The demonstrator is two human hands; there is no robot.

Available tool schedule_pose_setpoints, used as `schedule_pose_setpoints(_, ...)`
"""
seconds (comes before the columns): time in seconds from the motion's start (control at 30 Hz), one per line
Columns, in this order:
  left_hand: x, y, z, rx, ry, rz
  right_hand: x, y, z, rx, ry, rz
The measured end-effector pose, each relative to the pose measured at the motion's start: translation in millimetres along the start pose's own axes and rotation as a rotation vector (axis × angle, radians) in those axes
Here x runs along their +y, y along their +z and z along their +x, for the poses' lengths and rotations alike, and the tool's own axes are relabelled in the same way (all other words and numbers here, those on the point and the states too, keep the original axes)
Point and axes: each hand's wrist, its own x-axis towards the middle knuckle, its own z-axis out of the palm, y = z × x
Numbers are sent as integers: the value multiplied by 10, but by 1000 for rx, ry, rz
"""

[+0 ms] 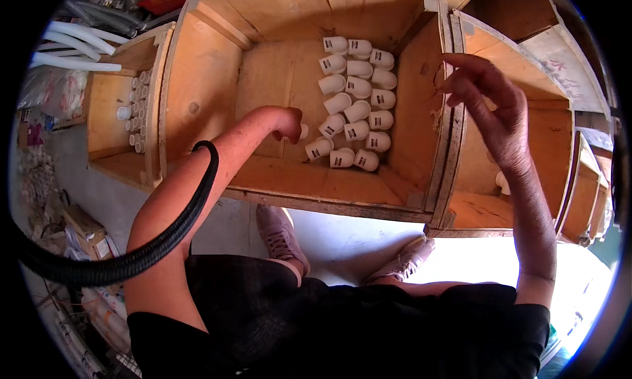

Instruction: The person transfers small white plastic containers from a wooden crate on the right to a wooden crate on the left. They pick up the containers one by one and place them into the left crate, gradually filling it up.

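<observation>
My left hand (pixel 287 124) reaches into the large wooden box (pixel 264 78), its fingers curled around a white plastic pipe fitting (pixel 304 131), of which only an edge shows. To its right, several white plastic pipe fittings with rounded ends (pixel 358 87) lie on the box floor in uneven columns. Each bears a small dark printed mark. Above the box's right wall (pixel 434 147), my right hand (pixel 486 102) hovers with bent, parted fingers and nothing visible in them.
At left, a smaller wooden box (pixel 106 93) holds several short white fittings (pixel 139 107). Another wooden box (pixel 533 147) adjoins on the right, with a white fitting (pixel 502 183) partly behind my forearm. White tubes (pixel 79 38) lie upper left. A black cord (pixel 148 260) hangs across my left arm.
</observation>
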Motion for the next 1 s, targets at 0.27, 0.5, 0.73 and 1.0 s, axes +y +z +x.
schedule_pose_setpoints(0.27, -241, 324, 255, 30, 104, 205, 261, -378, -49, 101, 102, -85)
schedule_pose_setpoints(0.5, -250, 442, 146, 198, 102, 243, 680, -731, -63, 103, 163, -132)
schedule_pose_setpoints(0.73, -358, 428, 268, 12, 238, 144, 1460, -1297, -316, 143, 469, -126)
schedule_pose_setpoints(1.0, -312, 431, 246, 2, 187, -1, 2473, -1841, -1250, -386, 907, -993)
